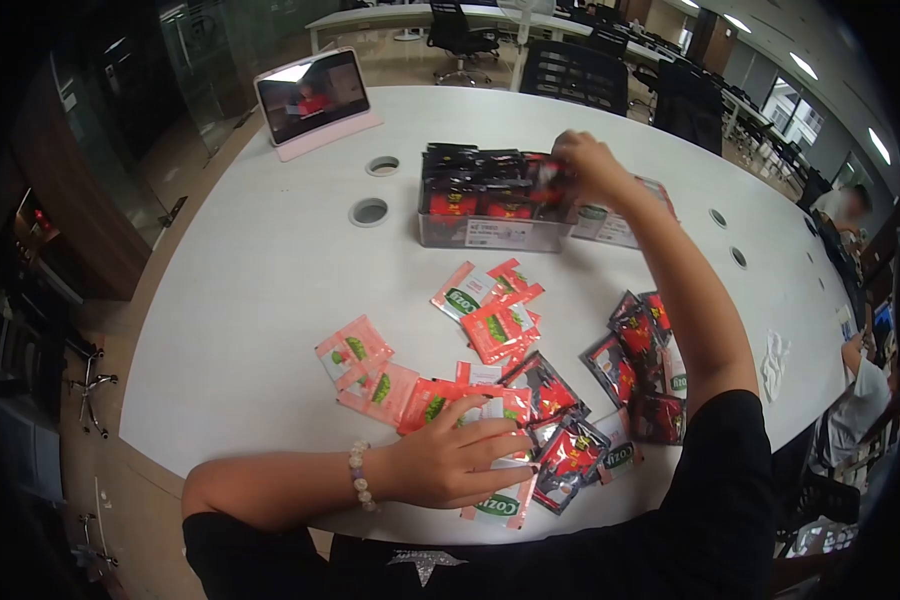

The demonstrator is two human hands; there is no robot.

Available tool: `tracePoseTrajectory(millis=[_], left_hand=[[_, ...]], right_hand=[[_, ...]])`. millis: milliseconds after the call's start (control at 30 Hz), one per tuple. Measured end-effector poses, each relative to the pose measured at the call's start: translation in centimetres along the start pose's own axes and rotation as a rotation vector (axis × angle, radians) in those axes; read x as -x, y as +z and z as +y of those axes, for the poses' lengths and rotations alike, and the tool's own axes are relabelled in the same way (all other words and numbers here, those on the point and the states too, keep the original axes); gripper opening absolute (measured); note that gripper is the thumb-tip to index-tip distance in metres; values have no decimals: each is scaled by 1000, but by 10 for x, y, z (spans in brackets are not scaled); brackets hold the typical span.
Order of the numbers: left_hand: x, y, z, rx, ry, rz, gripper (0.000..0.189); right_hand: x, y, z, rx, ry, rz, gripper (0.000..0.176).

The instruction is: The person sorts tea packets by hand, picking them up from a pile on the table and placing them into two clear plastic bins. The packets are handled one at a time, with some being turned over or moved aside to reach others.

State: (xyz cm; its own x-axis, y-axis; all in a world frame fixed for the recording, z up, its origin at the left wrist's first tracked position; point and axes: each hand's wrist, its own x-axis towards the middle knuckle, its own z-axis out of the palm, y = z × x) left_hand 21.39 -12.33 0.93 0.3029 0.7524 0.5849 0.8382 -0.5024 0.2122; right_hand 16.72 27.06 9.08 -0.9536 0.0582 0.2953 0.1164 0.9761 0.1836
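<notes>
My left hand [460, 455] lies with fingers spread over pink-red sachets [433, 400] and a Cozy-labelled sachet [498, 506] near the table's front. Further off, my right hand [588, 165] reaches to the right end of a clear plastic bin [440, 232]. Its fingers are bent down around a black-and-red sachet [548, 178], blurred by motion. Black sachets with red fronts [454, 203] stand packed upright in that bin. Beside it, partly behind my right arm, is a second bin [607, 225] with paler sachets.
Loose pink sachets [490, 310] and black-and-red sachets [638, 345] are strewn across the white table [240, 330]. A tablet in a pink case [313, 98] stands at the back left. Crumpled white tissue [773, 365] lies at the right. Another person [855, 400] sits beyond the right edge.
</notes>
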Motion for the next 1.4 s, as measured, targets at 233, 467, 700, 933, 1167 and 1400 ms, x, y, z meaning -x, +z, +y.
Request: tracePoseTrajectory(millis=[233,467,700,933,1167,1400], left_hand=[[2,-3,0,21,25,3,34],[3,-2,-2,55,7,-7,34],[2,2,-3,13,-5,10,31],[-3,-2,0,9,-33,4,27],[-4,-1,-1,27,-41,-7,32],[-12,2,3,-43,-60,16,31]], right_hand=[[-9,31,-23,-59,78,-13,62],[-15,32,-14,-36,62,-38,60],[-3,14,-32,-6,126,36,81],[123,-85,-51,-307,157,-3,65],[250,-26,-18,-316,479,-417,77],[238,-6,-36,-583,508,-246,73]])
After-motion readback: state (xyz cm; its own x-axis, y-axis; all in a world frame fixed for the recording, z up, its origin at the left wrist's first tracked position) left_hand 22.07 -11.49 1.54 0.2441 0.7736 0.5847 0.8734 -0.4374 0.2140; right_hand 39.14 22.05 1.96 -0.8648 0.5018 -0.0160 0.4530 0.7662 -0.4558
